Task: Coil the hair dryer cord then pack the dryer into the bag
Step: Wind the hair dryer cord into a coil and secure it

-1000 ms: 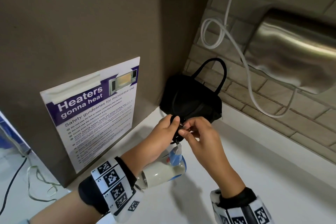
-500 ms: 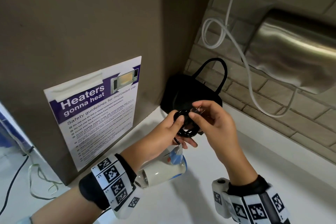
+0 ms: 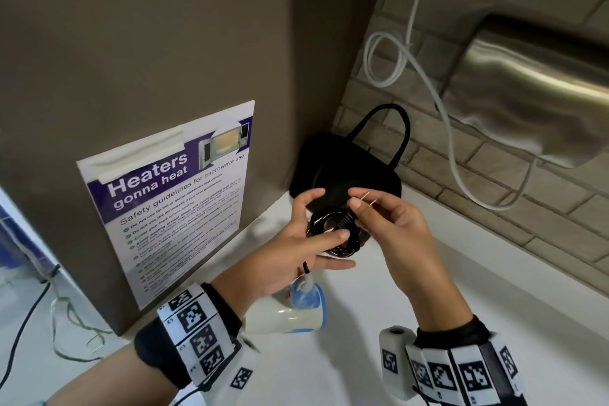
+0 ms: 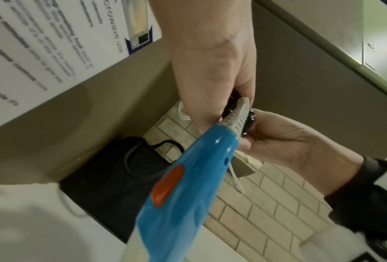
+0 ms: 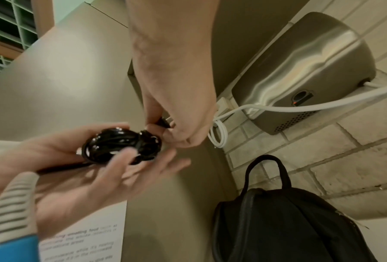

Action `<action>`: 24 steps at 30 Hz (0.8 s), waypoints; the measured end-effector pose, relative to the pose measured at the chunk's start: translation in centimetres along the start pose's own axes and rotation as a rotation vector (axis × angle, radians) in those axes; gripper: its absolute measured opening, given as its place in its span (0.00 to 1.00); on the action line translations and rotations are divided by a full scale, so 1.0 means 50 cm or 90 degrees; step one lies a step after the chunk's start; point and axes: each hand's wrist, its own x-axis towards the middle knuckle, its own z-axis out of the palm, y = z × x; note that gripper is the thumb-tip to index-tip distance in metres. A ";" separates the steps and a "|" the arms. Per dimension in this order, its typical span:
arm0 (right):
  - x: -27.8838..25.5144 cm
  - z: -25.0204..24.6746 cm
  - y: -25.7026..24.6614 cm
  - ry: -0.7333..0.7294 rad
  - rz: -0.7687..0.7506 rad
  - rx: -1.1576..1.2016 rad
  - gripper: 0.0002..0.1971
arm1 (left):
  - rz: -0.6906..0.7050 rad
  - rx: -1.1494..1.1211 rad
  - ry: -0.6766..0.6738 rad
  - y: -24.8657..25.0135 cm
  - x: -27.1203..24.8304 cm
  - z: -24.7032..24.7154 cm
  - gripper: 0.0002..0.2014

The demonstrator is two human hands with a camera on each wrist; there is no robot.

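Left hand (image 3: 290, 250): thumb and fingers curled round black cord coil (image 3: 333, 234), held over counter (image 3: 412, 323). Right hand (image 3: 392, 224): pinches plug (image 3: 357, 204), prongs pointing up-right. Hair dryer (image 3: 290, 313): white body w/ blue handle, hangs below left hand, long axis roughly left-right. Black bag (image 3: 346, 168): upright in corner behind hands, handle up.

The coiled black hair dryer cord (image 3: 333, 234) gleams like glossy plastic. The blue-and-white hair dryer (image 3: 296, 310) has a smooth, shiny shell. The black bag (image 3: 333, 168) looks matt cloth; the wall hand dryer (image 3: 534, 99) is brushed metal.
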 end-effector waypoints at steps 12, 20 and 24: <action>0.006 0.009 -0.024 0.089 -0.065 0.032 0.09 | 0.006 0.207 -0.067 0.019 0.003 0.026 0.14; -0.002 -0.012 0.006 -0.051 0.058 -0.030 0.19 | -0.025 0.215 -0.007 0.012 0.009 0.011 0.11; -0.022 -0.015 0.007 -0.121 0.083 -0.155 0.16 | -0.038 0.221 0.008 0.001 0.007 0.011 0.13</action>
